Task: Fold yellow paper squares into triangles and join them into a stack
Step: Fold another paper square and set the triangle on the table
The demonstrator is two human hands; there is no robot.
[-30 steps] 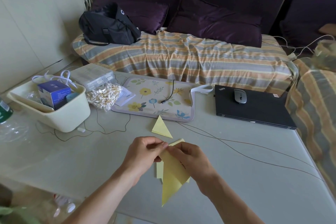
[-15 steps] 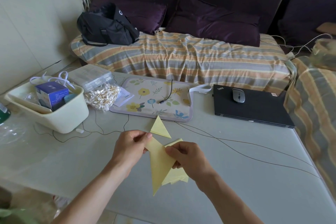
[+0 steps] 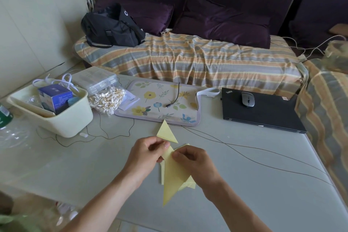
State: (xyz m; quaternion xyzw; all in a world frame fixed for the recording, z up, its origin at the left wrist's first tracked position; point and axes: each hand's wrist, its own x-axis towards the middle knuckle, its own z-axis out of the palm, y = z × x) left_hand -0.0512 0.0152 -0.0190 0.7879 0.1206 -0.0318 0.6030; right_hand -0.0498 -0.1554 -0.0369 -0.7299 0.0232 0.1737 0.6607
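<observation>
Head view: both hands [image 3: 175, 158] pinching yellow paper triangle [image 3: 172, 181]; "ThinkPad" lettering on black laptop [image 3: 263, 113]

My left hand [image 3: 148, 153] and right hand [image 3: 194, 162] have closed together again on the folded yellow sheet [image 3: 172, 177] (they were apart half a second ago); its long point hangs straighter.

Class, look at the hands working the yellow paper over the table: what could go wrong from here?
Both hands, left hand and right hand, pinch only the top of the held paper; its long point hangs free, so the crease may skew. The thin cables run close by and a wrist could snag them. The finished triangle lies loose and could be knocked.
</observation>
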